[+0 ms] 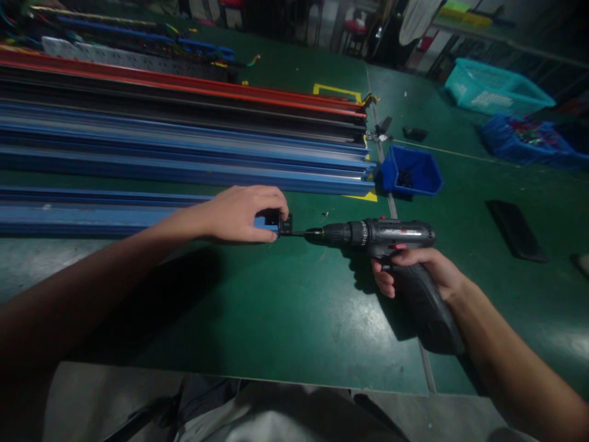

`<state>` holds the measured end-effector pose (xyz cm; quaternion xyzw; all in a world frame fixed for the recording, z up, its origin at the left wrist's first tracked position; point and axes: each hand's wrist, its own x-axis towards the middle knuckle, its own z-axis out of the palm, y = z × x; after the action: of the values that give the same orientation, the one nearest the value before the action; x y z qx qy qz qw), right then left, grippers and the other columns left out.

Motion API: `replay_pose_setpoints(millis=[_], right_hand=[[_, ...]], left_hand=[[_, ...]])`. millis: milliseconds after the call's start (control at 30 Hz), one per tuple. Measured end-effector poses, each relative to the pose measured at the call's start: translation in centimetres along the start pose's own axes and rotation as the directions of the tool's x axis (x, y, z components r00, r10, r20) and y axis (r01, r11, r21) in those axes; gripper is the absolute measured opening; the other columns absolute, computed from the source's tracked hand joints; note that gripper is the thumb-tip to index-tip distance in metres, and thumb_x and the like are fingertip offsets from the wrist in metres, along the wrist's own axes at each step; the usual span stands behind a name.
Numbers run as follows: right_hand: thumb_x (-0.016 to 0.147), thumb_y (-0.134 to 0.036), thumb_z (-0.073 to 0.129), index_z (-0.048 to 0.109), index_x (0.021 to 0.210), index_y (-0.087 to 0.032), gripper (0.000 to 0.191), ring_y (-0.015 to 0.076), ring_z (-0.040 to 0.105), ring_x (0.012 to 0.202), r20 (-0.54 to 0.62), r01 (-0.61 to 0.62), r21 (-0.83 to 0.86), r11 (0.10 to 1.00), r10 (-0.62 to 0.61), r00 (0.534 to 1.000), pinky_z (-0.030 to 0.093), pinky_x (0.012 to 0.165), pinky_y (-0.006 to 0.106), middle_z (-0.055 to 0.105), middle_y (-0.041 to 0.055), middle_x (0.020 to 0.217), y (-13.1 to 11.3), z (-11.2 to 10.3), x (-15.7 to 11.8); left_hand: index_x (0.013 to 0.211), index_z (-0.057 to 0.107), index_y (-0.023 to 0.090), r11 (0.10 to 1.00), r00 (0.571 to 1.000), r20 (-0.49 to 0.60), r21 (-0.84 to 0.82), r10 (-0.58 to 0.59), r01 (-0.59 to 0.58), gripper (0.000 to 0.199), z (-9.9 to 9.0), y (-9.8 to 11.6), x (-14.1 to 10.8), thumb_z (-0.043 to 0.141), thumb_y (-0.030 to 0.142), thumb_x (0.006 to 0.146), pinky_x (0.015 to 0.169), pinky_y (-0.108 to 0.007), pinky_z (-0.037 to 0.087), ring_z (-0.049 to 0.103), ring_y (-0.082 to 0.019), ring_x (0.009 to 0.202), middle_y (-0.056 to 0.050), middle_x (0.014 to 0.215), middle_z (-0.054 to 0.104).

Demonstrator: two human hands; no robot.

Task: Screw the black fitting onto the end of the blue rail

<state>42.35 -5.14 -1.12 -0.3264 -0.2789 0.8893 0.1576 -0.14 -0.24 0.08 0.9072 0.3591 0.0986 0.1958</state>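
My right hand (421,270) is wrapped round the grip of a black cordless drill (398,236), which lies level and points left. Its long thin bit (299,232) reaches a small black end piece (286,224) at the right end of a blue metal profile (124,212). My left hand (248,215) is closed over that same end, thumb on the near side and fingers on the far side. Part of the profile is hidden under my left hand and forearm. A tiny screw-like piece (326,214) lies on the table just beyond the bit.
Several long blue, black and red profiles (184,135) lie side by side beyond my left hand. A blue bin (411,169) with small dark parts stands past the drill. Farther right are a black flat object (516,230), blue trays (529,140) and a turquoise basket (497,89).
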Motion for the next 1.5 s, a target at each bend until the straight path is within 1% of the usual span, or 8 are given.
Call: replay_pose_setpoints(millis=[233, 433, 700, 1000, 1233, 1400, 1500], right_hand=[[0.092, -0.028, 0.075, 0.082, 0.108, -0.004, 0.03, 0.0239, 0.08, 0.081, -0.004, -0.016, 0.011, 1.0, 0.016, 1.0, 0.063, 0.078, 0.032, 0.078, 0.0114, 0.083, -0.07, -0.12, -0.01], [0.092, -0.029, 0.075, 0.08, 0.109, -0.006, 0.029, 0.0247, 0.08, 0.081, -0.011, -0.028, -0.003, 1.0, 0.028, 1.0, 0.063, 0.078, 0.034, 0.078, 0.0107, 0.083, -0.17, -0.24, 0.05], [0.091, -0.027, 0.074, 0.08, 0.109, -0.004, 0.03, 0.0261, 0.079, 0.081, -0.037, -0.032, 0.016, 0.999, 0.032, 0.999, 0.064, 0.078, 0.036, 0.077, 0.0124, 0.083, -0.19, 0.04, -0.07], [0.092, -0.029, 0.074, 0.079, 0.11, -0.003, 0.032, 0.0252, 0.081, 0.082, -0.035, -0.044, 0.03, 0.999, 0.045, 0.998, 0.063, 0.08, 0.033, 0.077, 0.0122, 0.084, -0.3, 0.19, -0.07], [0.093, -0.028, 0.073, 0.078, 0.11, -0.004, 0.03, 0.0256, 0.08, 0.082, -0.043, -0.036, 0.022, 0.999, 0.037, 0.998, 0.063, 0.079, 0.035, 0.077, 0.0126, 0.084, -0.28, 0.24, -0.15], [0.091, -0.028, 0.074, 0.08, 0.11, -0.002, 0.032, 0.0248, 0.08, 0.082, -0.054, -0.038, 0.045, 0.998, 0.041, 0.998, 0.064, 0.08, 0.033, 0.077, 0.0132, 0.083, -0.21, 0.39, -0.15], [0.089, -0.029, 0.078, 0.082, 0.109, -0.003, 0.033, 0.0248, 0.081, 0.081, -0.052, -0.044, 0.047, 0.998, 0.047, 0.998, 0.064, 0.079, 0.032, 0.079, 0.0127, 0.083, -0.18, 0.32, -0.08]], left_hand=[[0.118, 0.073, 0.028, 1.0, 1.0, 0.002, -0.006, 0.002, -0.002, 0.032, -0.02, -0.09, -0.1, 0.071, 0.046, 0.092, 0.098, -0.034, 0.049, 0.069, -0.024, 0.119, -0.003, 0.135, 0.071], [0.119, 0.073, 0.028, 1.0, 1.0, 0.003, -0.008, 0.0, 0.0, 0.032, -0.04, -0.03, -0.11, 0.071, 0.047, 0.093, 0.1, -0.034, 0.049, 0.069, -0.024, 0.12, -0.003, 0.135, 0.071], [0.119, 0.073, 0.028, 1.0, 1.0, 0.001, -0.008, -0.005, 0.005, 0.034, 0.03, -0.12, -0.06, 0.071, 0.048, 0.092, 0.097, -0.034, 0.049, 0.069, -0.025, 0.12, -0.004, 0.136, 0.072], [0.118, 0.074, 0.028, 1.0, 1.0, -0.006, -0.008, 0.01, -0.01, 0.033, 0.1, -0.23, -0.09, 0.071, 0.048, 0.092, 0.099, -0.033, 0.049, 0.069, -0.024, 0.121, -0.003, 0.136, 0.071], [0.118, 0.073, 0.027, 1.0, 1.0, -0.005, -0.002, 0.011, -0.011, 0.033, 0.07, -0.21, -0.12, 0.072, 0.048, 0.093, 0.097, -0.033, 0.048, 0.069, -0.024, 0.121, -0.003, 0.137, 0.071], [0.119, 0.074, 0.027, 1.0, 1.0, -0.006, -0.005, 0.014, -0.014, 0.033, 0.08, -0.23, -0.12, 0.072, 0.048, 0.093, 0.097, -0.032, 0.048, 0.069, -0.024, 0.12, -0.002, 0.137, 0.071], [0.118, 0.074, 0.027, 1.0, 1.0, -0.016, -0.01, 0.018, -0.018, 0.033, 0.16, -0.29, -0.15, 0.072, 0.047, 0.092, 0.097, -0.033, 0.048, 0.069, -0.024, 0.119, -0.002, 0.135, 0.072]])
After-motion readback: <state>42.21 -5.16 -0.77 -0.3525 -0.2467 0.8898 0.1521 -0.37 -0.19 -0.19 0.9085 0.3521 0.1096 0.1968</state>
